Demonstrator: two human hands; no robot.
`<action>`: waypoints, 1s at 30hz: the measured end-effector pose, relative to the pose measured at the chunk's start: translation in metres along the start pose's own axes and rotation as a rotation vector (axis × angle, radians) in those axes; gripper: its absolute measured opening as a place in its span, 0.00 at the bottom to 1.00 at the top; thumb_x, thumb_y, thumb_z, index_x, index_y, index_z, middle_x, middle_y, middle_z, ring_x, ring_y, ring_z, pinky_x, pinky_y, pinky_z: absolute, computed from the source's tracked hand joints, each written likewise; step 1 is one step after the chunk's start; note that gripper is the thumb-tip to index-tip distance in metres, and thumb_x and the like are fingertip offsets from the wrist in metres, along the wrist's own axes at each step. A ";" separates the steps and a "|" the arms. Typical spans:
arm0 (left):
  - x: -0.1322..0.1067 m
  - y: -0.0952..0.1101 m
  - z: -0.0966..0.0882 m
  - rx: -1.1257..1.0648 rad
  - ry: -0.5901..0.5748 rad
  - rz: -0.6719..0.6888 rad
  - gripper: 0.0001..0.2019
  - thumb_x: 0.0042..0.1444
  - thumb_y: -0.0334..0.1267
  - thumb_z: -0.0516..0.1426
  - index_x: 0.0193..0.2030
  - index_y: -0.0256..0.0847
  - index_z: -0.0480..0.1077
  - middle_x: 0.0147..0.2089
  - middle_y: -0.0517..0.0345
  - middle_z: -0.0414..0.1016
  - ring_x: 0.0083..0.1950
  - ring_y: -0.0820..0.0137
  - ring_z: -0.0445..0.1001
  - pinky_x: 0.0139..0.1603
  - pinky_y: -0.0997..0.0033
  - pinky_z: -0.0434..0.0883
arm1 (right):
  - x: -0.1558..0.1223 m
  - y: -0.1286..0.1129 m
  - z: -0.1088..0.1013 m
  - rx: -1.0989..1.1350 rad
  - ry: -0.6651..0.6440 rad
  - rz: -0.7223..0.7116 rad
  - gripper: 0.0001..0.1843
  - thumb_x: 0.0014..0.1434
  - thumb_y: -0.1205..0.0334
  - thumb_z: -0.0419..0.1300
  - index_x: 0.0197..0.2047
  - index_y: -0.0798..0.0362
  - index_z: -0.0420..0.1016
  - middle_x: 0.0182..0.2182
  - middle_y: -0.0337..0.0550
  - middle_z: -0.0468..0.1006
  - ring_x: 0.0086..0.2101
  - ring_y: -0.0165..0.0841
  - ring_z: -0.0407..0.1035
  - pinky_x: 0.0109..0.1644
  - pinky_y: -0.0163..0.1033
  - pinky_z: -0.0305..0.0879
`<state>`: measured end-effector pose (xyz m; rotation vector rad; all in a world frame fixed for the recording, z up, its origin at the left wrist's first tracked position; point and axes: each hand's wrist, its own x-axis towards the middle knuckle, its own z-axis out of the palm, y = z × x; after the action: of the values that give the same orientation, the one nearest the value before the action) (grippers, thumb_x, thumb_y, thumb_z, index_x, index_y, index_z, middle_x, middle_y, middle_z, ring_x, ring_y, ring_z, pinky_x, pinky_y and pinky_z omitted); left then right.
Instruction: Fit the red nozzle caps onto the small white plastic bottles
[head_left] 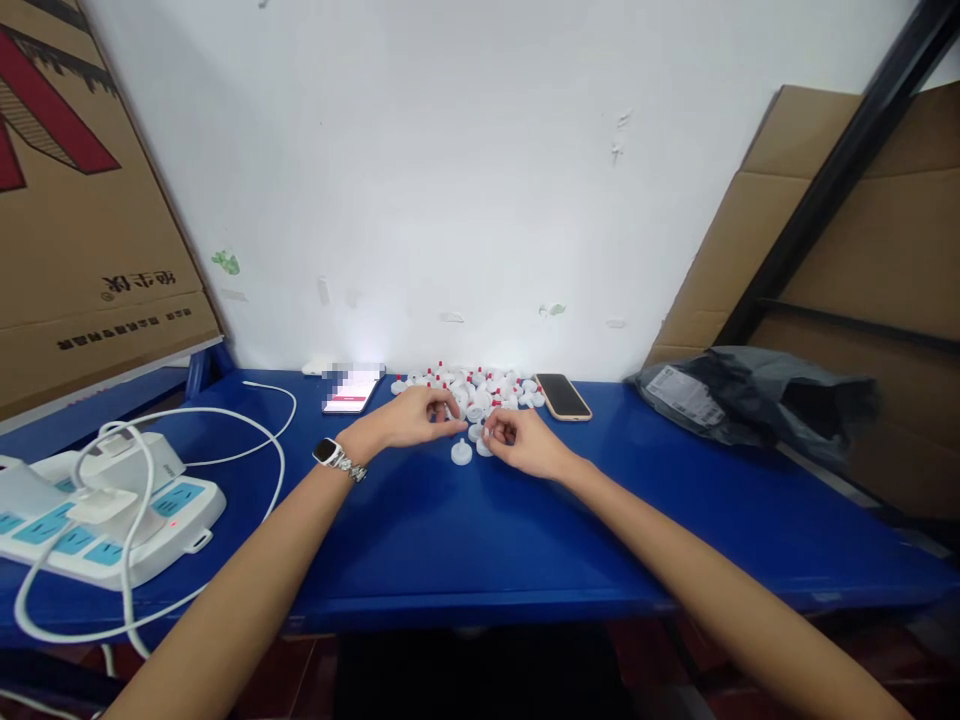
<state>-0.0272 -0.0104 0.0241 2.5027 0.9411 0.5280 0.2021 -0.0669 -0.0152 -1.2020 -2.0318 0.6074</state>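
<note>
A pile of white plastic nozzle caps [475, 411], many with red tips, lies against the wall at the middle of the blue table. My left hand [420, 414] is at the pile's front left edge, fingers curled and thumb apart from the index finger, with nothing visible between them. On the other side, my right hand [529, 442] has its thumb and fingers closed at a white cap [482, 447]; the fingers partly hide it. Between the hands and nearer to me, a single white cap without a red tip [461, 454] stands on the table, nozzle up.
A lit phone [351, 390] lies left of the pile, a dark-screened phone [562, 396] right of it. White power strip [112, 510] and loose cables occupy the left. A grey plastic parcel bag [750, 400] lies at right. Cardboard [90, 220] stands at left.
</note>
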 end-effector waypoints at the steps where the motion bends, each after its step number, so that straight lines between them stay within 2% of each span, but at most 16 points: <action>1: 0.000 0.003 0.002 -0.009 -0.046 0.004 0.20 0.55 0.56 0.59 0.42 0.40 0.75 0.29 0.59 0.74 0.29 0.71 0.70 0.29 0.73 0.62 | 0.000 0.000 0.000 -0.003 -0.018 0.002 0.02 0.54 0.66 0.59 0.33 0.54 0.71 0.20 0.32 0.67 0.22 0.25 0.59 0.28 0.32 0.55; 6: 0.002 0.011 0.010 -0.016 -0.206 0.018 0.13 0.54 0.46 0.59 0.37 0.38 0.78 0.29 0.57 0.76 0.30 0.71 0.71 0.30 0.74 0.63 | -0.002 -0.006 -0.001 0.014 -0.082 0.009 0.04 0.51 0.70 0.58 0.32 0.54 0.72 0.21 0.34 0.70 0.22 0.26 0.63 0.27 0.32 0.58; 11: -0.004 0.003 0.000 -0.062 -0.258 -0.082 0.10 0.50 0.43 0.60 0.34 0.38 0.77 0.29 0.56 0.78 0.30 0.69 0.73 0.29 0.74 0.64 | -0.004 -0.012 -0.008 0.000 -0.088 0.005 0.04 0.49 0.70 0.58 0.30 0.54 0.72 0.21 0.34 0.70 0.23 0.26 0.64 0.27 0.32 0.58; 14: -0.008 -0.002 -0.007 -0.055 -0.268 -0.124 0.10 0.49 0.42 0.60 0.34 0.39 0.78 0.30 0.57 0.79 0.31 0.69 0.74 0.29 0.74 0.64 | -0.003 -0.008 -0.014 -0.019 -0.061 0.033 0.03 0.48 0.71 0.58 0.28 0.54 0.70 0.20 0.33 0.69 0.22 0.25 0.62 0.26 0.31 0.57; 16: -0.009 -0.003 -0.008 -0.051 -0.275 -0.132 0.10 0.49 0.42 0.60 0.34 0.39 0.78 0.30 0.57 0.79 0.31 0.68 0.75 0.29 0.74 0.64 | -0.002 -0.005 -0.015 -0.035 -0.094 0.053 0.04 0.47 0.71 0.59 0.27 0.54 0.70 0.20 0.33 0.69 0.22 0.25 0.62 0.26 0.31 0.56; 19: -0.009 -0.003 -0.008 -0.049 -0.280 -0.138 0.10 0.49 0.42 0.61 0.34 0.39 0.78 0.29 0.57 0.79 0.31 0.68 0.74 0.29 0.74 0.64 | 0.000 -0.002 -0.007 -0.034 -0.126 0.034 0.04 0.49 0.71 0.58 0.30 0.55 0.73 0.22 0.35 0.71 0.23 0.26 0.64 0.28 0.31 0.59; 25: -0.009 -0.008 -0.008 -0.045 -0.252 -0.161 0.10 0.48 0.42 0.61 0.33 0.39 0.77 0.29 0.58 0.78 0.30 0.68 0.74 0.29 0.74 0.64 | 0.004 -0.006 0.020 0.065 -0.056 -0.014 0.07 0.57 0.65 0.59 0.39 0.54 0.75 0.24 0.36 0.72 0.24 0.27 0.65 0.30 0.33 0.61; 30: -0.007 -0.013 -0.007 -0.041 -0.206 -0.181 0.09 0.48 0.41 0.60 0.34 0.38 0.76 0.30 0.56 0.78 0.31 0.68 0.75 0.29 0.73 0.65 | 0.003 -0.009 0.029 0.074 0.027 -0.022 0.10 0.57 0.65 0.60 0.44 0.54 0.75 0.27 0.37 0.75 0.27 0.27 0.67 0.33 0.34 0.63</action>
<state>-0.0426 -0.0047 0.0220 2.3510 1.0502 0.2247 0.1745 -0.0695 -0.0267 -1.1373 -1.9804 0.6473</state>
